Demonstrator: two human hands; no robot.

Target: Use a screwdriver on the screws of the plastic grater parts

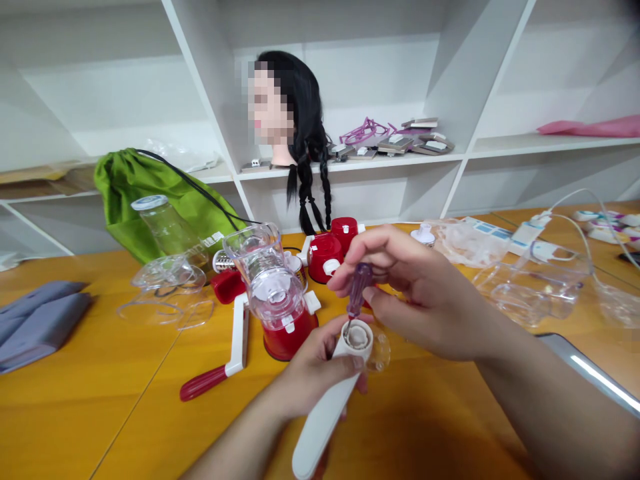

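My left hand is closed around a white plastic handle with a round, hollow end turned up. Between the fingers and thumb of my right hand is a small screwdriver with a purple see-through grip. Its metal shaft points down into the round end, near the left rim; the tip itself is hidden. A clear plastic disc-like part shows just right of the handle. Behind my left hand stands a red-based rotary grater with a clear top and a red-gripped crank.
More red bases stand behind my right hand. Clear plastic parts lie left and right, with a glass jar against a green drawstring bag. Grey folded cloth lies far left. A mannequin head sits on the shelf. A power strip is at right.
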